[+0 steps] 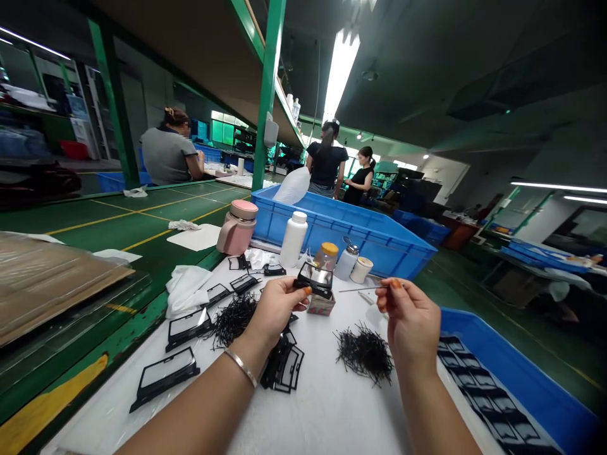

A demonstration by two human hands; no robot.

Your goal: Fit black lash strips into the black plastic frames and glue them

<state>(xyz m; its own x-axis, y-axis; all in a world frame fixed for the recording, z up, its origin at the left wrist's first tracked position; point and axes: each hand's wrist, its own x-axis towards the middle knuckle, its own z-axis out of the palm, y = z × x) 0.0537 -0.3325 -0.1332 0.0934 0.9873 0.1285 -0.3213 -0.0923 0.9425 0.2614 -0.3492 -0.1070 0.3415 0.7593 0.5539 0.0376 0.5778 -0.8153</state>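
Observation:
Between thumb and fingers, my left hand [279, 303] grips a black plastic frame [315, 280] with a clear window, raised over the white work surface [327, 404]. My right hand [410, 313] is pinched on a thin dark strip [358, 289] that points left toward the frame, apart from it. Below my right hand lies a pile of short black strips [365, 354]. A second black pile [236, 318] sits left of my left hand. Several similar black frames lie around it, one of them a frame [165, 374] at the near left.
Along the back stand a pink mug [238, 229], a white bottle [294, 240], a yellow-lidded jar [327, 254] and a pump bottle [348, 259]. Behind them is a blue crate [370, 230]. A blue bin [526, 379] with rows of frames is at right. Co-workers are farther back.

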